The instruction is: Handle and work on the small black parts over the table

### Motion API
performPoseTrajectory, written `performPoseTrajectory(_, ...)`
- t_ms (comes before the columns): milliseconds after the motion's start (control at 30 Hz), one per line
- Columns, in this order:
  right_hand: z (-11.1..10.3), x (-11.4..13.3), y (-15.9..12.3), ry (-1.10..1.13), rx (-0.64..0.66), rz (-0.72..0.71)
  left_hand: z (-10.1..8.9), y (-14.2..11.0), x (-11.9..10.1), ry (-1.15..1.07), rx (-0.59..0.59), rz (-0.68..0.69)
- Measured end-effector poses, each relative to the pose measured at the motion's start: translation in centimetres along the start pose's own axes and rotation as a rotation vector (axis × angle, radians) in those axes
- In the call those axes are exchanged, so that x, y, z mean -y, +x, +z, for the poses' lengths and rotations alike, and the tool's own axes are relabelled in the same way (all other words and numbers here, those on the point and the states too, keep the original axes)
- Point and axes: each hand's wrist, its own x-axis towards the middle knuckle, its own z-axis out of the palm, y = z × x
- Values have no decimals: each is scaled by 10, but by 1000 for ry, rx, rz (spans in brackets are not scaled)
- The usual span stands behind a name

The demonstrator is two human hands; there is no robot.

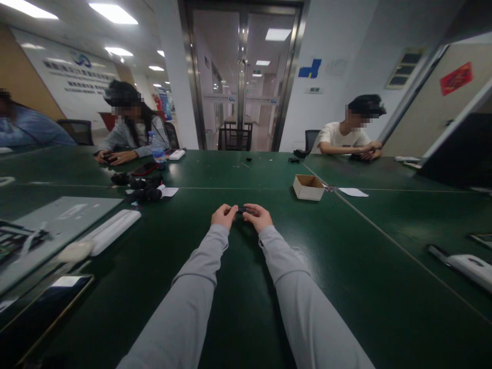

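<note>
Both arms, in light grey sleeves, reach forward over the dark green table (246, 266). My left hand (224, 216) is closed, thumb and fingers pinching the left end of a small black object (241, 210). From the other side my right hand (258, 216) grips the same object's right end. The piece is short and dark, held level just above the tabletop between the two hands; its kind is too small to make out, and its ends are covered by my fingers.
An open cardboard box (308, 188) stands right of my hands, beside white paper (353, 192). To the left lie black gear (144, 187), a white bar-shaped case (115, 231), a grey panel (73, 215) and a phone (42, 318). Several people sit across the table.
</note>
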Motion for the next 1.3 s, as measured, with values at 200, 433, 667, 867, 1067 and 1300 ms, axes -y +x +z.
performPoseTrajectory(200,1,1,1,-6,-6,-10,-1,-1,-2,35,17,-10)
performPoseTrajectory(433,0,15,-6,3,67,21,-4,-3,-7,111,25,5)
performPoseTrajectory(667,0,18,-8,32,64,46,-8,-6,-11,146,29,44)
performPoseTrajectory(867,-1,13,-6,75,20,72,-6,-2,-4,-51,116,122)
performPoseTrajectory(1067,1,12,-6,127,-19,41,-7,-4,-9,-211,203,56)
performPoseTrajectory(1300,2,13,-5,97,-8,82,-6,-4,-8,-206,155,56)
